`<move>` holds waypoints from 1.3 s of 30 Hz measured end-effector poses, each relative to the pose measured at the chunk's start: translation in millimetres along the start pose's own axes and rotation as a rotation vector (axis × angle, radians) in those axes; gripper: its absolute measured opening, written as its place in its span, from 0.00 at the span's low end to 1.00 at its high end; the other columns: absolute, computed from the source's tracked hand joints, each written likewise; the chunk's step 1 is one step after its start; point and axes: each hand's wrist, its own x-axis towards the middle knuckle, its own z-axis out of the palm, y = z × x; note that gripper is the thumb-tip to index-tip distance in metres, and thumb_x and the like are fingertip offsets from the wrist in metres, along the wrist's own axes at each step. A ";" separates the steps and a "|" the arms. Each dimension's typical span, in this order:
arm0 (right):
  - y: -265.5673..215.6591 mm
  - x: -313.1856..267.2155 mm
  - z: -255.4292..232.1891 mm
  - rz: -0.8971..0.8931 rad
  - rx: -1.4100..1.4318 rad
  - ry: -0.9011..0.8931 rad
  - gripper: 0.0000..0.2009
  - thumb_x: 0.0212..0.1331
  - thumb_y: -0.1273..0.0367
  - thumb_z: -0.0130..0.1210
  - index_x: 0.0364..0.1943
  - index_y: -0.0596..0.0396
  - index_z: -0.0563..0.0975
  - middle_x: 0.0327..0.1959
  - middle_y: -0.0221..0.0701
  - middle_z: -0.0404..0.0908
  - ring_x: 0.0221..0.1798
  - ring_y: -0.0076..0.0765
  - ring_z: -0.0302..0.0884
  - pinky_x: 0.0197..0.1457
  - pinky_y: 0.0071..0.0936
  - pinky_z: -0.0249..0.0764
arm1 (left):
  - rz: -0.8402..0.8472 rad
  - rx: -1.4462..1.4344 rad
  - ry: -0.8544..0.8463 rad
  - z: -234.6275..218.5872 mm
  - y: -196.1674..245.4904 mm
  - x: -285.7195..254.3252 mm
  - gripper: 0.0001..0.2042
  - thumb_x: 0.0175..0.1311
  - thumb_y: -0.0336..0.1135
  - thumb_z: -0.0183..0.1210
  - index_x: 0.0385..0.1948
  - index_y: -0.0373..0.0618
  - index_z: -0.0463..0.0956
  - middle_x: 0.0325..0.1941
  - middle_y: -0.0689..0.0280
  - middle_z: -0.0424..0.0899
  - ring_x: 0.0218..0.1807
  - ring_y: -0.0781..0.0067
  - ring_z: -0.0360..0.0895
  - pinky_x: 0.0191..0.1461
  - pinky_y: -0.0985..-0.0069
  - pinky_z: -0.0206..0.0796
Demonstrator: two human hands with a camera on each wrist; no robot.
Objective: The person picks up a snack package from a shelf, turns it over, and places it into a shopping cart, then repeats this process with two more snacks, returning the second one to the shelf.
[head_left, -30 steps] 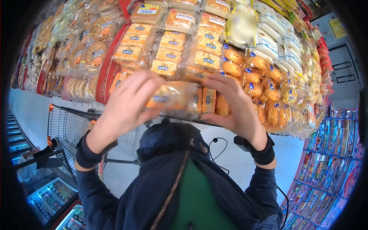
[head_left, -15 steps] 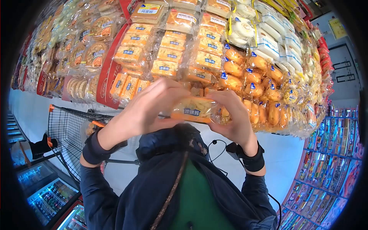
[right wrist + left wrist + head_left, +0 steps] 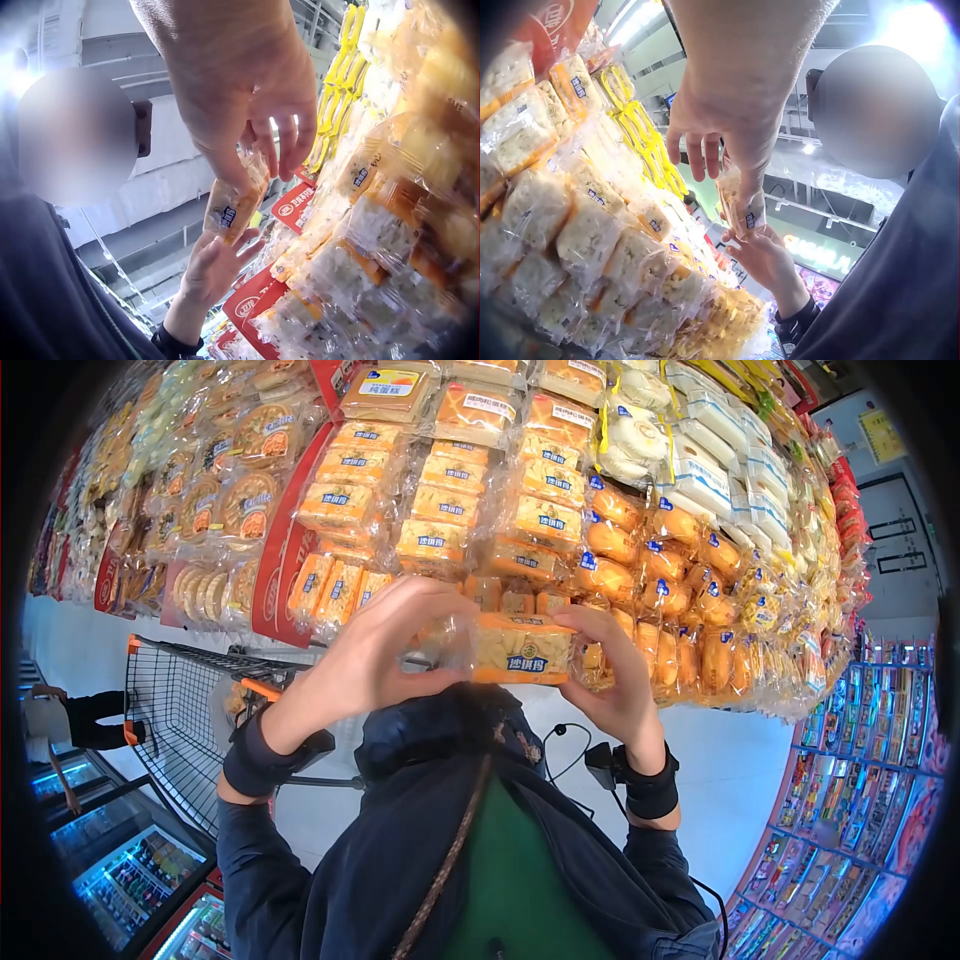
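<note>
A clear-wrapped sachima packet (image 3: 523, 648) with an orange edge and blue label is held up in front of the jacket, label toward the head camera. At its left end my left hand (image 3: 388, 645) pinches the wrapper between thumb and fingers. My right hand (image 3: 622, 678) grips the opposite end, thumb low and fingers along the top. In the left wrist view the left thumb overlaps the packet (image 3: 744, 214), and the right hand (image 3: 765, 264) holds its far end. The right wrist view shows the packet (image 3: 229, 214) between right thumb and left hand (image 3: 206, 274).
Stacks of matching sachima packets (image 3: 430, 545) lie on the slanted display just beyond the hands. Round-ended wrapped cakes (image 3: 610, 540) are at their right, and red divider strips (image 3: 285, 575) at left. A shopping cart (image 3: 175, 690) stands at left, with another person (image 3: 85, 720) beyond it.
The packet has come back from the display toward the body and slightly right, its label now facing up at the camera. The right hand has closed onto its right end.
</note>
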 end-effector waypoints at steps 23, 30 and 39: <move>9.0 1.9 4.2 0.062 -0.156 0.000 0.27 0.42 0.74 0.66 0.52 0.55 0.71 0.46 0.37 0.74 0.47 0.45 0.71 0.48 0.34 0.70 | -0.020 0.142 -0.100 23.2 -7.2 23.6 0.25 0.44 0.32 0.68 0.48 0.45 0.71 0.45 0.61 0.73 0.50 0.55 0.71 0.53 0.65 0.64; 5.6 3.3 0.0 -0.091 -0.405 -0.053 0.29 0.36 0.75 0.67 0.50 0.56 0.73 0.45 0.37 0.76 0.46 0.43 0.71 0.49 0.32 0.69 | 0.113 0.138 -0.099 45.8 -4.2 32.8 0.26 0.41 0.32 0.68 0.48 0.47 0.72 0.44 0.64 0.74 0.50 0.58 0.71 0.53 0.67 0.64; 12.7 -4.7 -18.7 0.081 -0.433 0.076 0.26 0.38 0.73 0.68 0.47 0.57 0.73 0.40 0.38 0.75 0.43 0.48 0.72 0.47 0.35 0.68 | -0.038 0.245 0.023 35.6 -49.3 47.2 0.21 0.51 0.40 0.66 0.46 0.41 0.74 0.46 0.58 0.77 0.50 0.55 0.72 0.51 0.64 0.64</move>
